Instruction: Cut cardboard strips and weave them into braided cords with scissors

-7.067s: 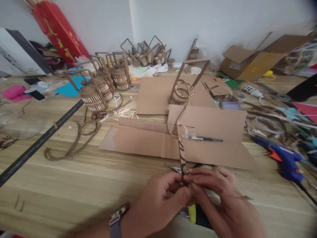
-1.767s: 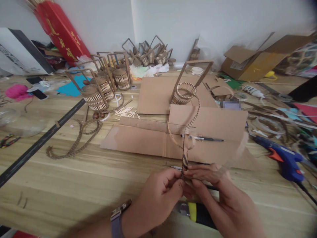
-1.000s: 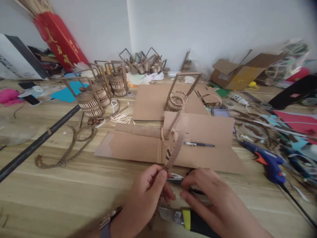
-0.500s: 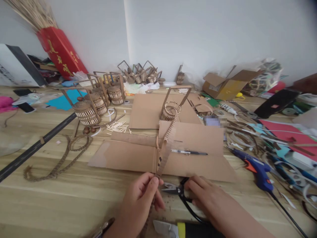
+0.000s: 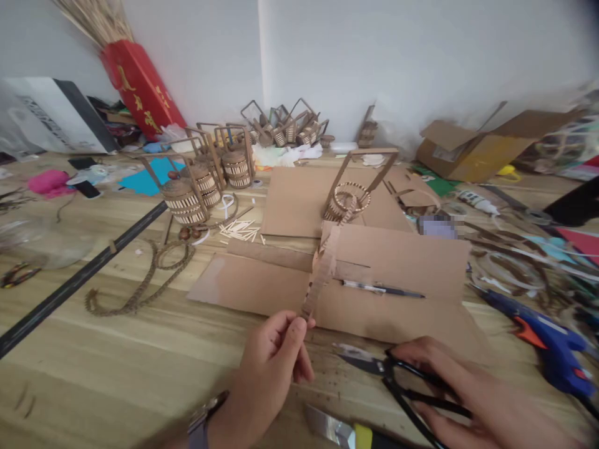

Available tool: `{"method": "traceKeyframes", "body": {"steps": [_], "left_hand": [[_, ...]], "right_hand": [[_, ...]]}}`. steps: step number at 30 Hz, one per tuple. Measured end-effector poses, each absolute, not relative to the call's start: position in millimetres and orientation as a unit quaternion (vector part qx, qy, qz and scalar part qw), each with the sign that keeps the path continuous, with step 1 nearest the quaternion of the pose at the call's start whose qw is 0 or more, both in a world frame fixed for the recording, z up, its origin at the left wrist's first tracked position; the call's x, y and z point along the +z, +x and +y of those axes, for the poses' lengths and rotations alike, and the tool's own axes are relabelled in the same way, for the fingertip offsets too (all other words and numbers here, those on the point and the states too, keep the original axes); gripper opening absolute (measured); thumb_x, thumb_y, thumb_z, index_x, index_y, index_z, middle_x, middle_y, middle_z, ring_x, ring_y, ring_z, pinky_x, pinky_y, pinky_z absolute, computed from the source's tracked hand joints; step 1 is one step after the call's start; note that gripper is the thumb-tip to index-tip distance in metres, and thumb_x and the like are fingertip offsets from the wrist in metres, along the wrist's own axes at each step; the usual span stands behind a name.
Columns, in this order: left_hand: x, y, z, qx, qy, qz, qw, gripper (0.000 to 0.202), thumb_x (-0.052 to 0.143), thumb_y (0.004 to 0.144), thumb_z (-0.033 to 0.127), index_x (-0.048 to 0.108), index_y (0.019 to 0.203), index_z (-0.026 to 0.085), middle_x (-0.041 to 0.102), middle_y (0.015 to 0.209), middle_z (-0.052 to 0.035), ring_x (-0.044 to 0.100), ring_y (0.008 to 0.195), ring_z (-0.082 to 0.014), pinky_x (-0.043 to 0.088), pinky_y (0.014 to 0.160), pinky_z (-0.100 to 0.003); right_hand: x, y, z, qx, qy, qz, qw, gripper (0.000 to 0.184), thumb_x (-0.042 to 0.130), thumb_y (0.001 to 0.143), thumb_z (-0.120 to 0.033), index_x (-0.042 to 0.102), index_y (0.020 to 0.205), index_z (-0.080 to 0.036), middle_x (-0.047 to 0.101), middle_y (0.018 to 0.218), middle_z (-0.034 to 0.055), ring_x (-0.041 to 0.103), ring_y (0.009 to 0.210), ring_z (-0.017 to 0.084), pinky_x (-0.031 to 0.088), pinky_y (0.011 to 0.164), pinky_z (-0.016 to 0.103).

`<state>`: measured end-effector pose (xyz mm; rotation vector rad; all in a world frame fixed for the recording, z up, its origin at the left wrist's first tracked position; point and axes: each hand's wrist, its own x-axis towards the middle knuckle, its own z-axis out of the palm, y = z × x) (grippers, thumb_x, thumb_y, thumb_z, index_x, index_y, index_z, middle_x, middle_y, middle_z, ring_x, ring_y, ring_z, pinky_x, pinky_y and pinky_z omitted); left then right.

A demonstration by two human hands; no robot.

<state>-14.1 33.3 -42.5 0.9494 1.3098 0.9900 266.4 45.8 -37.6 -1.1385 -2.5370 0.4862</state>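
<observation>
My left hand (image 5: 281, 349) pinches the near end of a brown ridged strip (image 5: 322, 277) between thumb and fingers. The strip runs away from me, over the cardboard, to a small woven ring (image 5: 353, 187) at a tall-handled miniature basket (image 5: 330, 211). My right hand (image 5: 449, 380) grips black-handled scissors (image 5: 387, 368) by their loops, low over the table. Their blades point left toward my left hand, clear of the strip. A utility knife (image 5: 334, 430) lies below, its blade toward the left.
A pen (image 5: 381, 289) rests on the folded cardboard (image 5: 262, 284). Finished baskets (image 5: 185, 202) and pale sticks (image 5: 241, 231) are at left, with a coiled ridged strip (image 5: 145, 293) nearer. A blue glue gun (image 5: 543, 337) and curled scraps (image 5: 503, 271) lie at right.
My right hand has drawn the scissors away from my left hand, to the right. The strip's length that hung below my left hand is no longer visible. The view has shifted left.
</observation>
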Motion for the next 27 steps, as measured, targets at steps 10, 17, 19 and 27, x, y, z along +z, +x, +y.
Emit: {"method": "traceKeyframes", "body": {"steps": [10, 17, 19, 27], "left_hand": [[-44, -12, 25, 0.39, 0.423, 0.539, 0.615, 0.046, 0.052, 0.092, 0.058, 0.066, 0.091, 0.015, 0.057, 0.048, 0.0026, 0.052, 0.045, -0.011, 0.04, 0.048, -0.019], [-43, -10, 24, 0.389, 0.422, 0.532, 0.622, 0.042, 0.052, 0.094, 0.056, 0.064, 0.086, 0.016, 0.056, 0.049, 0.0028, 0.053, 0.045, -0.0107, 0.041, 0.047, -0.018], [-43, -9, 24, 0.39, 0.421, 0.531, 0.624, 0.043, 0.052, 0.093, 0.056, 0.064, 0.087, 0.016, 0.056, 0.049, 0.003, 0.053, 0.045, -0.0107, 0.041, 0.047, -0.018], [-45, -7, 22, 0.385, 0.43, 0.53, 0.622, 0.046, 0.052, 0.092, 0.059, 0.066, 0.092, 0.015, 0.057, 0.05, 0.0028, 0.054, 0.046, -0.0114, 0.042, 0.048, -0.019]], "right_hand": [[-35, 249, 48, 0.05, -0.369, -0.899, 0.23, 0.056, 0.056, 0.094, -0.035, 0.047, 0.149, -0.032, 0.065, 0.094, 0.0053, 0.07, 0.079, 0.015, 0.058, 0.062, 0.018], [-42, 245, 45, 0.035, -0.367, -0.899, 0.235, 0.049, 0.052, 0.098, -0.036, 0.051, 0.147, -0.032, 0.061, 0.095, 0.0059, 0.068, 0.077, 0.014, 0.058, 0.061, 0.018], [-45, 244, 42, 0.034, -0.382, -0.894, 0.23, 0.048, 0.049, 0.099, -0.038, 0.052, 0.146, -0.033, 0.061, 0.095, 0.0061, 0.068, 0.076, 0.014, 0.058, 0.059, 0.018], [-51, 234, 30, 0.044, -0.458, -0.86, 0.22, 0.044, 0.043, 0.101, -0.045, 0.06, 0.139, -0.033, 0.062, 0.099, 0.0087, 0.069, 0.082, 0.017, 0.059, 0.064, 0.022]]}}
